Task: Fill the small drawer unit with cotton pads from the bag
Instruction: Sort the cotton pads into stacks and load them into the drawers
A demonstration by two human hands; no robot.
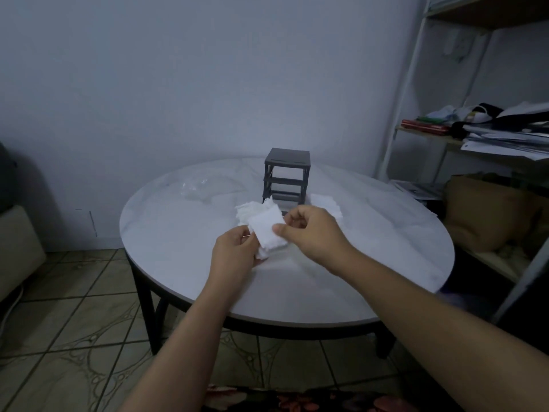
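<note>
A small dark grey drawer unit [286,173] stands upright near the back of the round white table [371,263]. Its tiers look hollow. My left hand [234,249] holds a small stack of white cotton pads [269,234] from below. My right hand [312,231] pinches the top pad of that stack with thumb and fingers. Both hands hover over the table's middle, in front of the unit. A loose heap of pads [252,211] lies just behind the held stack. More pads [328,203] lie right of the unit. A clear plastic bag [197,190] lies flat at the left.
A white metal shelf [416,84] with papers, books and clothes stands at the right. A brown bag [487,212] sits below it, close to the table's edge. A beige seat [16,248] is at the far left. Tiled floor lies in front.
</note>
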